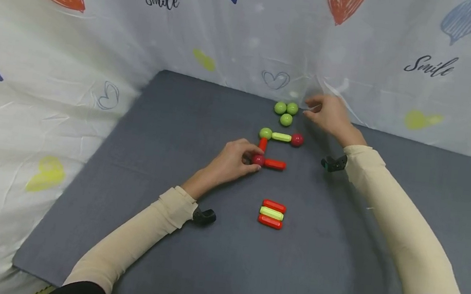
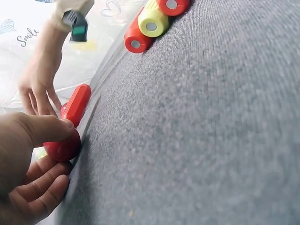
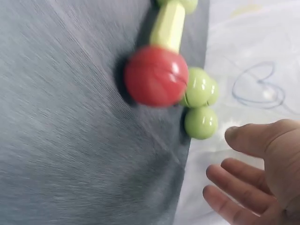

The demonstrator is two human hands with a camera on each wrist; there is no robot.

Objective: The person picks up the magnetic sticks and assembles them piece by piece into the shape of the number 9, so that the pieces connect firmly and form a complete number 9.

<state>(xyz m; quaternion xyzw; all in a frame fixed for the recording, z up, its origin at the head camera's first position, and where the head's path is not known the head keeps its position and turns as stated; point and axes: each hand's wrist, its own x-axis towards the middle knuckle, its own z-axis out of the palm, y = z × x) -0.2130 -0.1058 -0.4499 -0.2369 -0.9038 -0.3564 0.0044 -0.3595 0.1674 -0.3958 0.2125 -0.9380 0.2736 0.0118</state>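
Note:
My left hand (image 1: 234,159) pinches a red ball (image 1: 258,159) between thumb and fingers. From that ball a red rod (image 1: 275,164) points right, and another red rod (image 1: 263,144) runs up to a green ball (image 1: 265,133). A yellow-green rod (image 1: 281,137) links the green ball to a second red ball (image 1: 297,140), making a three-sided shape on the table. My right hand (image 1: 330,113) is beside a cluster of three loose green balls (image 3: 200,123), its thumb and fingers spread apart with nothing between them.
Nearer the front, two red rods (image 1: 270,221) lie side by side with a yellow-green rod (image 1: 271,213) between them; silver discs show on their ends in the left wrist view. The grey table (image 1: 186,258) meets a white printed cloth (image 1: 249,36) at its back edge.

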